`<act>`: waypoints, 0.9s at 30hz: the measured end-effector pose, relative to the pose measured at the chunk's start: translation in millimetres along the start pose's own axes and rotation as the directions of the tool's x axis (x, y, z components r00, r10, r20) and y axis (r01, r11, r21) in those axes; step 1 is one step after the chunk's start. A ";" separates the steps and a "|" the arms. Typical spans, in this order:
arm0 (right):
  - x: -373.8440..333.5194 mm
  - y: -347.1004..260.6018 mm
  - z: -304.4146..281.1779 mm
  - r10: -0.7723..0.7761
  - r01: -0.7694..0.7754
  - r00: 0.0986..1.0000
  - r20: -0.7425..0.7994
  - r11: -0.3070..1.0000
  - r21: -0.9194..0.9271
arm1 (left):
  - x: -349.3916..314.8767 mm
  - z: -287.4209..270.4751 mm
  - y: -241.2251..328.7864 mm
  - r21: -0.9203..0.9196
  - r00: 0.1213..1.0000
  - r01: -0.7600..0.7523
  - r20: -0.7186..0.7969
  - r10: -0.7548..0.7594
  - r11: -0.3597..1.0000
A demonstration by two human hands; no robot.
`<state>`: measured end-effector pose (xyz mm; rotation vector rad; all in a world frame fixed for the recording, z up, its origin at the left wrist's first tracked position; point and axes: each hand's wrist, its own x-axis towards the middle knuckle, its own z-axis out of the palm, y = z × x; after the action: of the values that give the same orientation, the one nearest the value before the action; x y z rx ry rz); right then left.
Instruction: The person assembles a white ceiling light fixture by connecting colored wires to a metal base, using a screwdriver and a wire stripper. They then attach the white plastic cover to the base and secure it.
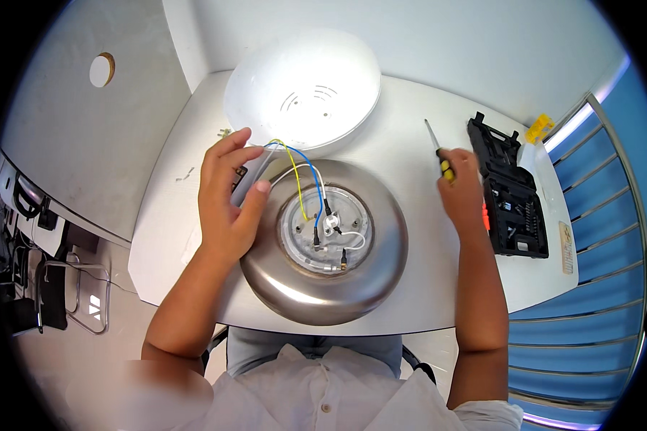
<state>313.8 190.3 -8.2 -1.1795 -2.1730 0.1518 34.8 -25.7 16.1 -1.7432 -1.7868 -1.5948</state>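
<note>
A round brushed-metal bowl-shaped housing point(323, 300) sits on the table in front of me. Its recessed centre plate point(359, 213) carries terminals and white leads. Blue and yellow-green wires point(311, 164) arch up from it to a grey cable point(260, 167) beside my left hand point(226, 197). That hand is at the housing's left side, thumb and fingers apart. A small dark piece point(239, 175) shows between them; whether it is touched I cannot tell. Out to the right, my right hand point(461, 183) is closed around a screwdriver point(440, 154) with a black and yellow handle, its shaft pointing away from me.
Behind the housing lies a large white bowl-shaped cover point(302, 79) with slots. An opened black tool case point(514, 208) stands at the right, near a yellow item point(539, 128). Small screws point(185, 174) are scattered on the white table point(402, 115) at left. Metal railings point(589, 287) run beyond the right edge.
</note>
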 end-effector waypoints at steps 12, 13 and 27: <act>18.8 20.6 -42.8 0.291 0.040 0.761 -0.580 0.871 0.489 | 2.7 -1.2 -0.6 0.026 0.989 0.139 0.047 -0.141 0.990; 18.1 18.2 -45.7 0.315 0.060 0.735 -0.600 0.852 0.520 | 2.1 -1.5 1.8 0.007 0.985 0.157 0.071 -0.157 0.988; 18.2 19.8 -60.5 0.331 0.191 0.643 -0.690 0.804 0.564 | 2.3 3.0 -1.4 -0.059 0.998 0.043 -0.049 -0.046 0.997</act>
<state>356.7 204.2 40.3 -0.7400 -1.1579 0.2851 34.6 -21.7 15.8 -1.6832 -1.7855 -1.7081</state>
